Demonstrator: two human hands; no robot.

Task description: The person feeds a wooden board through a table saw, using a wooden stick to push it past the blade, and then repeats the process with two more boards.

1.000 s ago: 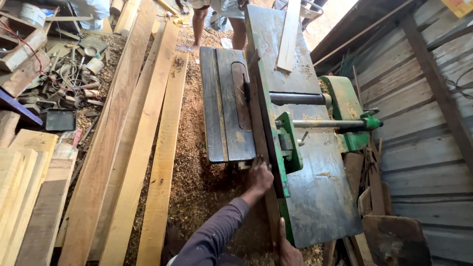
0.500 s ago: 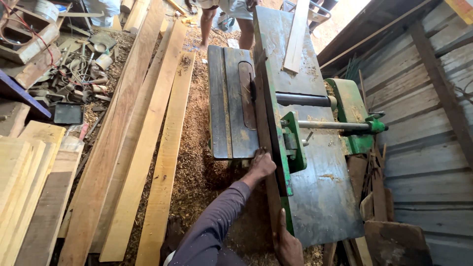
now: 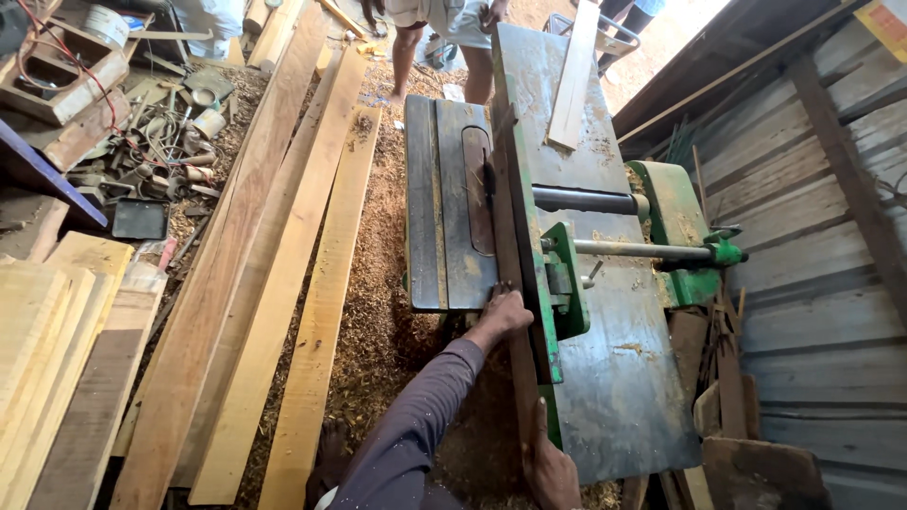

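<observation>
A long narrow wooden strip (image 3: 521,382) stands on edge along the green fence (image 3: 546,316) of a dark metal saw table (image 3: 442,217). My left hand (image 3: 505,313) presses on the strip at the table's near edge, fingers curled over it. The strip's near end is gripped by my right hand (image 3: 554,469) at the bottom of the view. The blade slot (image 3: 479,189) lies just ahead of my left hand, beside the strip. Right of the fence is the wide grey planer bed (image 3: 609,387).
A loose plank (image 3: 574,80) lies on the far end of the bed. Another person's legs (image 3: 442,42) stand beyond the machine. Long planks (image 3: 312,283) lie on the sawdust floor to the left, with stacked pale boards (image 3: 42,359), a heap of tools (image 3: 161,142) and a corrugated wall (image 3: 831,274).
My left hand has slid forward along the strip to the saw table's near edge. My right hand has followed at the strip's near end.
</observation>
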